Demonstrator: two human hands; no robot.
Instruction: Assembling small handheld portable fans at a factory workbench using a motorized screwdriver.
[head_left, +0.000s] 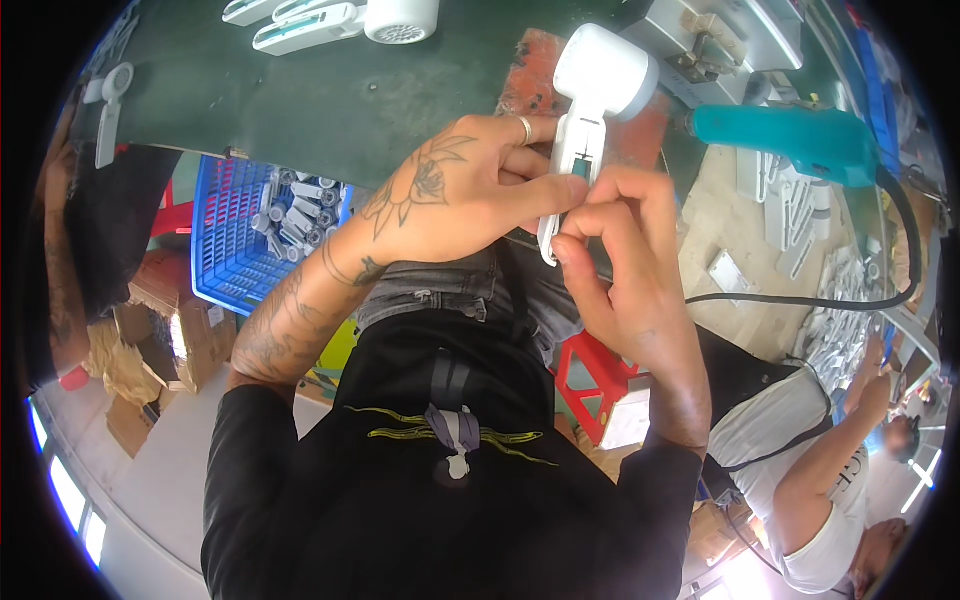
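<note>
Over the near edge of the bench I hold a white handheld device point(578, 138) with a round drum-shaped head and a long, slotted handle; the head points away from me. My left hand point(480, 185) is closed round the handle from the left, its thumb lying across the front. My right hand point(630, 240) is closed in a pinch at the near end of the handle. Whether a small part sits between those fingertips is hidden. Just right of the device's head, a teal electric screwdriver point(785, 140) has its tip toward the device.
Similar white devices point(310, 27) lie at the bench's far side. A metal fixture point(715, 50) stands at the back right, near several white handle parts point(795, 210). Left, a blue basket point(215, 235) holds small grey-white parts. A black cable point(810, 302) loops at right. Other people sit on both sides.
</note>
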